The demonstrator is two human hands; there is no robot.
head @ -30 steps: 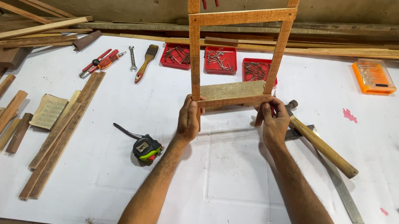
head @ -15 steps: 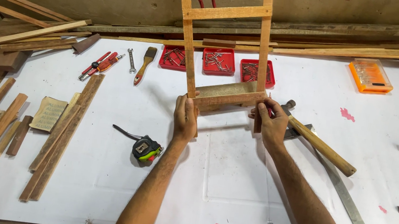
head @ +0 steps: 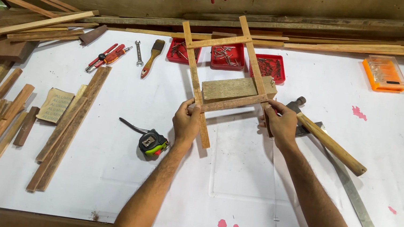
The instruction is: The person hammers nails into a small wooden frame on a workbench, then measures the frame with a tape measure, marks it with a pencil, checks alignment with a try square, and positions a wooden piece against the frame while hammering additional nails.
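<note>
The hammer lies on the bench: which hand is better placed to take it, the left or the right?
Probably the right hand: the hammer lies directly beside it. The left hand grips the far side of the wooden frame.

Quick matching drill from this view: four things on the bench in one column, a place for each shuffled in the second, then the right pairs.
1 wooden frame
2 tape measure
3 hammer
4 orange case

A far right, near the wall
B between left hand and right hand
C on the table beside the left forearm
D just right of the right hand

Pairs: 1-B, 2-C, 3-D, 4-A
</note>
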